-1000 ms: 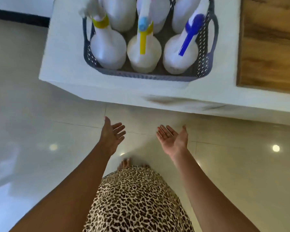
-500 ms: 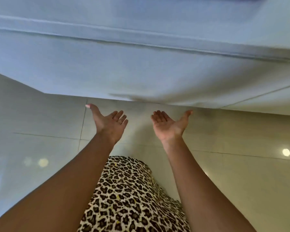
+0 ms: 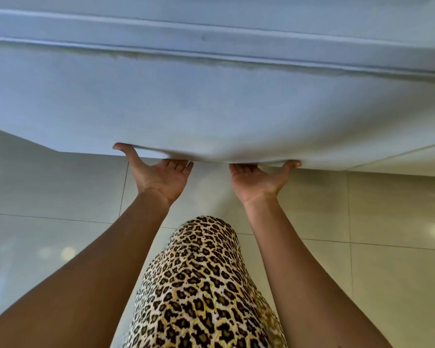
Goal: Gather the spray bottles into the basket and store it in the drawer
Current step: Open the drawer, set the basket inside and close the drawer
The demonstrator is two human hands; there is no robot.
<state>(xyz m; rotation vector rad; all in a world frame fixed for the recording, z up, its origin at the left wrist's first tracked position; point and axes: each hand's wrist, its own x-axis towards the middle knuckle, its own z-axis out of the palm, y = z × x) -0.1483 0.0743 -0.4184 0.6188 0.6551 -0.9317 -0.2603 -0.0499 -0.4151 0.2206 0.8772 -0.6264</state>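
Observation:
A wide white drawer front (image 3: 211, 104) fills the upper half of the view, seen from close and low. My left hand (image 3: 158, 175) is palm up under its bottom edge, fingers hooked beneath it and thumb on the face. My right hand (image 3: 259, 179) grips the same bottom edge a little to the right, in the same palm-up way. The basket and the spray bottles are out of view above the frame.
Glossy pale floor tiles (image 3: 374, 209) lie below the drawer front, reflecting ceiling lights. My leopard-print skirt (image 3: 204, 285) hangs between my arms, close to the cabinet. A seam (image 3: 211, 54) runs across the cabinet above the drawer front.
The view dropped from the countertop and basket down to the drawer front. Both hands rose from open in mid-air and took hold of the drawer's bottom edge.

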